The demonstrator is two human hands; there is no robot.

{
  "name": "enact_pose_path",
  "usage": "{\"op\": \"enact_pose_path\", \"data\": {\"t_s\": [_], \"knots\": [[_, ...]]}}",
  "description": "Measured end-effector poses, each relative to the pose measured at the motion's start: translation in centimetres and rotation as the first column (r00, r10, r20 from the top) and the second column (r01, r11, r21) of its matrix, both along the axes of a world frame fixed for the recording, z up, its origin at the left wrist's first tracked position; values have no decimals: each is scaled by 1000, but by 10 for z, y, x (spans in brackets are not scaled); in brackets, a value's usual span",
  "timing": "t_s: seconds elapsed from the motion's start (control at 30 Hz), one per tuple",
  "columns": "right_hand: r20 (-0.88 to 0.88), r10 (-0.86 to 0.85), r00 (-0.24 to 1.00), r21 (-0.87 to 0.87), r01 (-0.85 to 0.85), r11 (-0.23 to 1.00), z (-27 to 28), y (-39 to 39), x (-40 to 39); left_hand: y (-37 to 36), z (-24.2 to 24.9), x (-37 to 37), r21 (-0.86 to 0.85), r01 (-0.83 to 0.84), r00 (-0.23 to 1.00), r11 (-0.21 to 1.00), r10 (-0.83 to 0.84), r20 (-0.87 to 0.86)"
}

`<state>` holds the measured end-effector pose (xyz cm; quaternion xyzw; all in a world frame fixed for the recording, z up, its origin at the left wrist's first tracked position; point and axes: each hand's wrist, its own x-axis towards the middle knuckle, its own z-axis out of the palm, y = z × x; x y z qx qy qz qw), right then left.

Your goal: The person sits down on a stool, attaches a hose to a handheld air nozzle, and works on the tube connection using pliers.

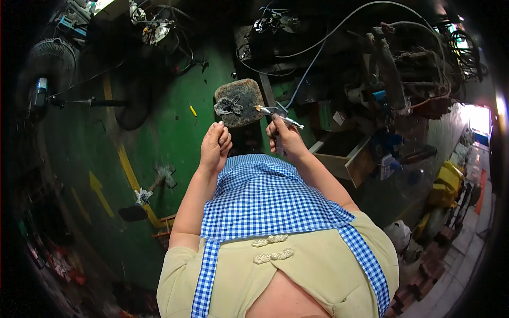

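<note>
My left hand (216, 144) is closed, thumb against curled fingers, right below a worn, square-topped block with rounded corners (249, 93). What its fingers hold, if anything, I cannot make out. On the block lies a ragged grey-black piece (229, 106), just above my left fingertips. My right hand (286, 135) grips a silver hand tool (289, 122) with a copper-coloured tip. This tip points left, over the block's right edge. A thin blue hose (304, 77) runs up and away from beside the tool.
A wooden open box (347, 156) stands right of my right forearm. Machinery with cables (392, 69) fills the upper right. On the green floor lie a small yellow stick (193, 111) and a hammer-like tool (159, 182). A fan (53, 63) stands at the far left.
</note>
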<state>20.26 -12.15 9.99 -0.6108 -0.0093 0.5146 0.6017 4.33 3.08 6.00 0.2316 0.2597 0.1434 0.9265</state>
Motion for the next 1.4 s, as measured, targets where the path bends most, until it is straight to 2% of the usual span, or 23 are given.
{"op": "enact_pose_path", "data": {"t_s": [0.1, 0.3, 0.4, 0.63, 0.8, 1.0, 1.1, 1.3, 1.4], "knots": [[27, 8, 1000, -3, -8, 1000, 1, 0, 0, -9, 22, 12, 28, -69, 973, 997, 74, -220], [35, 14, 999, -2, -14, 1000, 1, -2, 1, -9, 21, 7, -6, -52, 985, 999, 50, -162], [-4, 15, 1000, -12, -15, 1000, -4, -5, 3, -8, 11, 7, 77, -28, 987, 997, 40, -154], [4, 42, 999, -21, -42, 999, 6, -5, 4, -5, 22, 21, 120, 21, 984, 993, 1, -178], [53, 44, 998, 6, -45, 999, -8, -8, 4, -3, 20, 24, 130, 68, 987, 989, -48, -150], [47, 33, 998, 1, -34, 999, -9, -9, 4, -2, 19, 23, 195, 62, 994, 979, -43, -99], [54, 21, 998, 14, -21, 1000, -12, -8, 4, -6, 36, 31, 189, -22, 984, 982, 55, -169], [61, 40, 997, 14, -41, 999, -8, -8, 5, -1, 26, 26, 138, -35, 991, 990, 53, -126], [66, 40, 997, 12, -41, 999, -8, -7, 4, -4, 29, 27, 117, -71, 981, 991, 90, -174]]}}
